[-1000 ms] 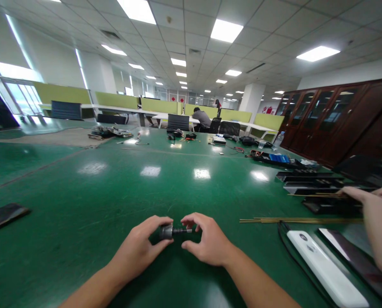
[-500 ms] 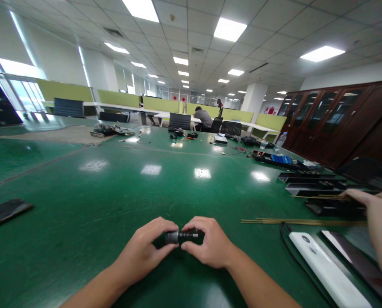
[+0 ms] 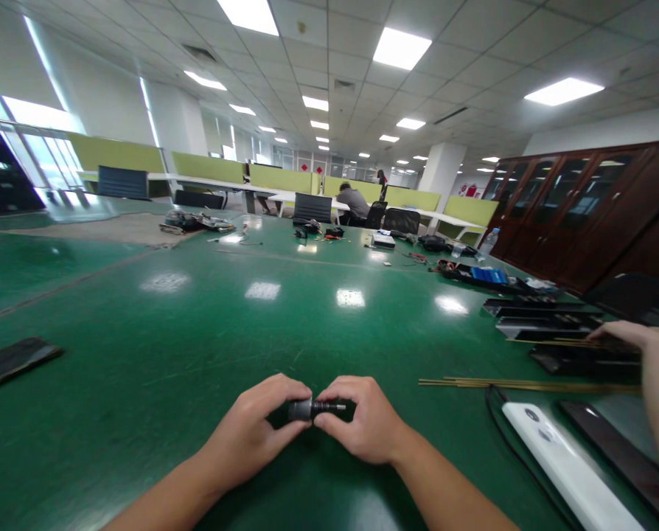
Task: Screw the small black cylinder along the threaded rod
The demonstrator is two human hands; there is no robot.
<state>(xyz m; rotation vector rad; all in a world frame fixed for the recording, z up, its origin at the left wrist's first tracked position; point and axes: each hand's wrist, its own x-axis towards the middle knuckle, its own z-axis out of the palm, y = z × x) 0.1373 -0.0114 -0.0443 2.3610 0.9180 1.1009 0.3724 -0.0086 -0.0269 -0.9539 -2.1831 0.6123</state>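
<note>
Low over the green table, my left hand (image 3: 260, 417) pinches the thick grey-black end of a small cylindrical part (image 3: 301, 410) between thumb and fingers. From this end a thinner black ringed shaft with a silver tip points to the right, lying level. My right hand (image 3: 365, 420) has its thumb and fingertips closed around the start of that shaft, close to my left fingertips. The silver tip shows in the gap of my right hand. What exact kind of part it is, I cannot make out.
At the right, another person's hand (image 3: 622, 333) touches thin brass-coloured rods above black channel pieces (image 3: 551, 326). More rods (image 3: 473, 383), a white phone-like device (image 3: 562, 450) with a black cable and a dark slab (image 3: 611, 442) lie nearer. A dark flat piece (image 3: 17, 363) is at left.
My right fingertips have closed in on the ringed shaft, near my left fingertips. The other person's hand has shifted slightly at the rods. The view has moved a little.
</note>
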